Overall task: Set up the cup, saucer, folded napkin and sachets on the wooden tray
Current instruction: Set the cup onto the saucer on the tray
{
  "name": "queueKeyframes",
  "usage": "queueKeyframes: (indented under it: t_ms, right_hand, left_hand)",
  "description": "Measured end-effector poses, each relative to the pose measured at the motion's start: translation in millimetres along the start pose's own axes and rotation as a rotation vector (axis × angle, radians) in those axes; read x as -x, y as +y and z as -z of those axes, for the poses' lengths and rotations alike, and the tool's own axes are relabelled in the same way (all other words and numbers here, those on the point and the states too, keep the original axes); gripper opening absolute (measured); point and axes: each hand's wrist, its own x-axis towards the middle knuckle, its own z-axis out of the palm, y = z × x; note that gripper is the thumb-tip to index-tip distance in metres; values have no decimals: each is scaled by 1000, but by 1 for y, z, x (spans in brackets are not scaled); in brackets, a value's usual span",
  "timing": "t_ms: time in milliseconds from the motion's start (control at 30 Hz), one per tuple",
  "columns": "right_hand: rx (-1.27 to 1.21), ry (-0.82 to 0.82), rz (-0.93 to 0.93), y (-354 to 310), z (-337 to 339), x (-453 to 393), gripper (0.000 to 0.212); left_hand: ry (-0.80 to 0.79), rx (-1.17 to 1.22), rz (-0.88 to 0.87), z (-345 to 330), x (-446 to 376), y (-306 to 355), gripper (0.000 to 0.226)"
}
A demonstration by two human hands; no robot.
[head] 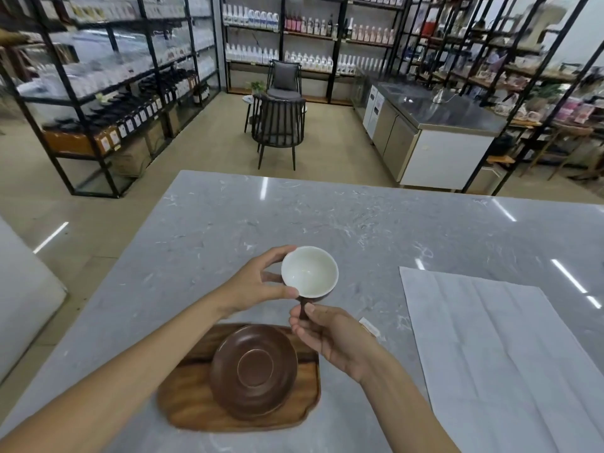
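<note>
Two hands engaged: both held one cup (310, 271) above the marble counter (327, 217), beyond the far edge of the wooden tray (183, 400).

Head view, left hand (258, 282): fingers and thumb curled round the cup's rim and left side, gripping it.

Head view, right hand (327, 335): thumb and fingertips pinched on the dark handle under the cup's near side.

Cup: white inside, brown outside, tilted so its mouth faced the camera; clear of the saucer and not yet set down.

Saucer (254, 371): brown, resting on the tray, its rim appearing to overhang the tray's near right side.

Napkin (490, 348): lying flat and unfolded on the counter to the right, well apart from the tray.

Sachet (370, 327): one small pale packet on the counter, just beyond the right hand, partly hidden; any others could not be seen.

Stage, as judged: cup placement in hand; napkin and sachets outstanding.

Risk one: tilted cup lowered off the saucer's centre ring could rock or chip.

Risk two: saucer off-centre on the tray could tip or slide under the cup's weight.

Risk three: handle pinch alone could let the cup swing if the left hand let go early.
</note>
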Motion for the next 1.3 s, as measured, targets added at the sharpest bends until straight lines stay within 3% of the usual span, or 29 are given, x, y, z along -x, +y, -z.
queueKeyframes:
  t_ms: [367,633,1300]
  right_hand:
    - [4,-37,-35,62,-39,31,37]
    - [-37,-9,-100,120,-58,43,32]
    - [24,11,-124,140,-44,37,27]
  left_hand:
    - [68,50,67,12,91,-14,81]
    - [33,51,169,15,146,-54,85]
    - [56,73,200,2,157,-71,82]
